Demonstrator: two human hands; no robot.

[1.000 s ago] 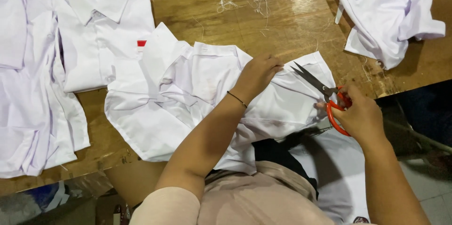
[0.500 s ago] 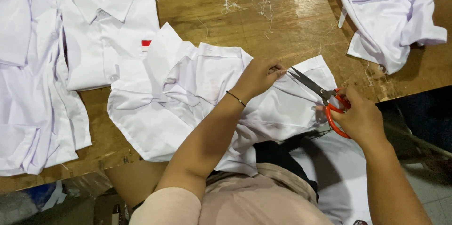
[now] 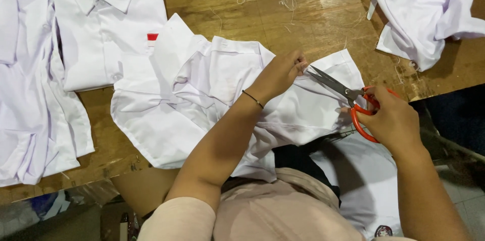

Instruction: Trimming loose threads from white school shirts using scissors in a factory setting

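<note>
Moved: scissor tips now touch the left fingertips, closer than a half-second ago.
Left hand [image 3: 279,74]: fingers together, pinching a fold of the crumpled white cotton shirt [image 3: 202,99] at centre (a thin dark band circles the wrist).
Right hand [image 3: 391,120]: at 3 o'clock, clamped on orange-handled steel scissors [image 3: 348,97], blades slightly parted.
Table: worn wooden tabletop [image 3: 313,24], loose threads at 12 o'clock.
Nearby: folded white shirt [image 3: 108,24] at 10 o'clock.

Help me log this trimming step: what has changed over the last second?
The scissors in the right hand slid left, their tips now close to the left hand pinching the shirt. Both grips stayed; the folded shirt and pile lie unmoved.
</note>
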